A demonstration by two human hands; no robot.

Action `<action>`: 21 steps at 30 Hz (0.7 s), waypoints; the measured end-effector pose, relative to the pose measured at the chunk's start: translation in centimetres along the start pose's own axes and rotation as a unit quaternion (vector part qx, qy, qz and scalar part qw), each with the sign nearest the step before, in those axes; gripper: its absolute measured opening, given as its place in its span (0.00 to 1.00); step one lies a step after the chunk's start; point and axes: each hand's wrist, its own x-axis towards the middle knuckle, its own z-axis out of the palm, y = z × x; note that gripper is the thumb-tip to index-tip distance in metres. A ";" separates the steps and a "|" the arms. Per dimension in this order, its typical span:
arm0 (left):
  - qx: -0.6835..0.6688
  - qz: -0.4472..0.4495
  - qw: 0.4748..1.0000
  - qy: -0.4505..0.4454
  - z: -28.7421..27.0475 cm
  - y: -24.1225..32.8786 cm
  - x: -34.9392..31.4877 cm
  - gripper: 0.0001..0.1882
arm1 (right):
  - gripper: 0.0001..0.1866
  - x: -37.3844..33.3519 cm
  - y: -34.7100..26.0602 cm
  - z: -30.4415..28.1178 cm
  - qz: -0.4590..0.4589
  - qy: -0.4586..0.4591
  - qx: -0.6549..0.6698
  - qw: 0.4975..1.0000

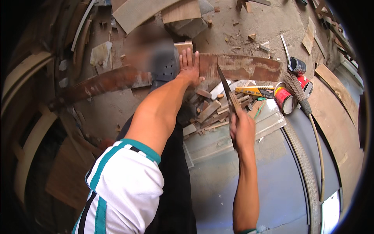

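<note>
A long, worn reddish-brown plank [245, 68] stretches across the view from left to right. Flat on its upper face lies my left hand [189, 70], fingers stretched out, beside a dark grey clog [164, 64] on a foot that rests on the plank. My right hand [243, 128] is wrapped round a handsaw [228, 90], whose handle is mostly hidden by the fingers. The saw's blade points away from me, and its tip lies at the plank, right of my left hand. Whether the teeth touch the wood I cannot tell.
Wood offcuts [210, 110] are heaped below the plank. At right are a dark open can [297, 65], a red and yellow can [283, 97], a stick broom [297, 87] and a yellow-black box [255, 91]. Grey sheets [249, 179] lie nearer me; boards [150, 9] lie beyond.
</note>
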 end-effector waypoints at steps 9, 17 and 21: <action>-0.002 0.038 0.998 0.039 0.1 0.8 1.1 0.67 | 0.20 12.2 1.3 2.2 -0.097 0.020 -0.241 0.966; -0.002 0.003 1.000 0.017 0.2 -0.1 -0.5 0.67 | 0.19 -4.0 1.4 -1.3 0.086 -0.001 0.017 0.996; 0.001 0.022 0.999 0.027 0.3 0.6 0.1 0.67 | 0.17 5.1 6.4 0.4 -0.297 0.088 -0.290 0.905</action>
